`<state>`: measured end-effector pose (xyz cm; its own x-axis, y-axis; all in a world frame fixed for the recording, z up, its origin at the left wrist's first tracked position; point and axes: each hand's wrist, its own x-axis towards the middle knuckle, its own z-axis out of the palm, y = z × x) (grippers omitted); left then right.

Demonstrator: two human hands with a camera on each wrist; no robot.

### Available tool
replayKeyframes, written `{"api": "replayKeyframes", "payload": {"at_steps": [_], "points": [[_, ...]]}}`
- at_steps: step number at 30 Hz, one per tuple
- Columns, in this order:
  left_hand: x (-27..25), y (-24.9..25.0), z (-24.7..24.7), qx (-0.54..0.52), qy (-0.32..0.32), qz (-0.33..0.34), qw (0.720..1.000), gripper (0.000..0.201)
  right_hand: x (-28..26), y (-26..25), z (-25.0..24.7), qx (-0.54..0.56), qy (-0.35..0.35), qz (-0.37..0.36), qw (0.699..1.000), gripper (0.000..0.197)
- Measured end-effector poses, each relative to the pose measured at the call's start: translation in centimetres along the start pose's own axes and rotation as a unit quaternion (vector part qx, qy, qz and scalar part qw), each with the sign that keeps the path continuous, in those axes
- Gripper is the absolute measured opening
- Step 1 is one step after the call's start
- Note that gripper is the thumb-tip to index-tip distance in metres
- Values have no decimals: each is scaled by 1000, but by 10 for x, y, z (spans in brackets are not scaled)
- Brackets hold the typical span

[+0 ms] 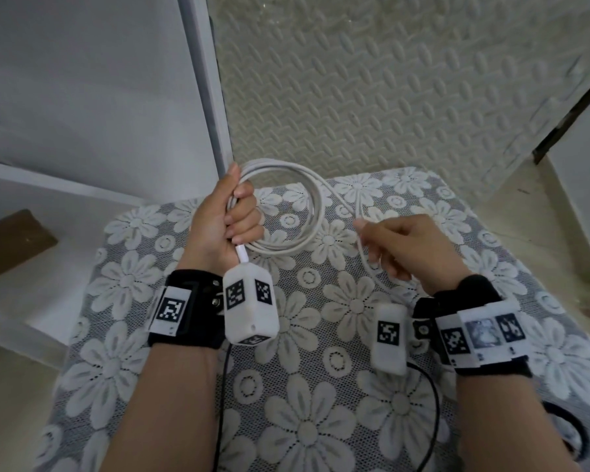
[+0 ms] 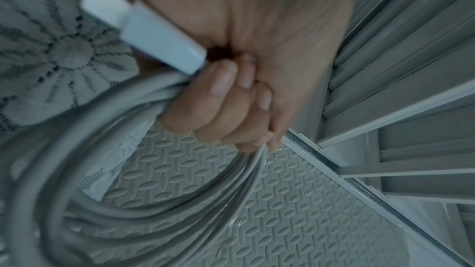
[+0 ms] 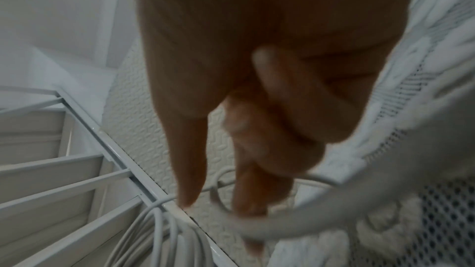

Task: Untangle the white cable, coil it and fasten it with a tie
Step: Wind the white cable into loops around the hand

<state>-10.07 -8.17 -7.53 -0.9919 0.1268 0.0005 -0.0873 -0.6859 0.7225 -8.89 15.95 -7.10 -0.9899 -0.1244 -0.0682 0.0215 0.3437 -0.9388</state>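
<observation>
The right hand (image 1: 406, 248) pinched the loose tail of the white cable (image 1: 315, 199) above the lace-covered surface (image 1: 321, 369). Farther off, the left hand (image 1: 223, 216) was clamped round the gathered loops. A slackened fist could likely spill them; no tie showed.

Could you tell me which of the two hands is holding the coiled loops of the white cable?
The left hand: its fist grips the coil, while the right hand only guides the loose tail.
</observation>
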Motion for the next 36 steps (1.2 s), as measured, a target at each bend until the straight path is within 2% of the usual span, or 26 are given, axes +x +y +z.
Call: {"api": "replayKeyframes", "payload": {"at_steps": [3,7,9,12,15,18,23,26,28,32,34,36], "points": [[0,0,0,4,5,5,1000,41,-5,-4,4,-12,-96,2,995,29],[-2,-2,2,37,-16,-11,999,38,-4,-9,10,157,-65,-74,983,21],[-3,-3,3,54,-28,-18,998,39,-3,-12,8,286,-55,-88,953,18],[-4,-3,3,56,-42,-25,997,41,-3,-15,3,447,-45,-98,888,27],[-5,-1,1,57,-57,-37,996,42,-3,-12,-1,486,-47,-127,864,42],[-5,0,0,61,-71,-49,994,42,1,-7,-3,471,-32,-129,872,55],[-6,2,0,34,-82,-47,995,42,5,-4,-2,464,-2,-73,883,47],[-6,4,0,17,-91,-48,995,44,6,-4,-1,473,44,-69,877,49],[-7,4,1,7,-99,-47,994,44,5,-5,-2,447,53,-76,890,47],[-5,3,1,2,-99,-42,994,43,0,-9,3,279,8,-80,957,34],[-4,2,2,7,-87,-41,995,42,-3,-11,10,225,-26,-82,970,40],[-4,0,2,9,-80,-43,996,43,-6,-13,16,218,-57,-84,971,45]]}}
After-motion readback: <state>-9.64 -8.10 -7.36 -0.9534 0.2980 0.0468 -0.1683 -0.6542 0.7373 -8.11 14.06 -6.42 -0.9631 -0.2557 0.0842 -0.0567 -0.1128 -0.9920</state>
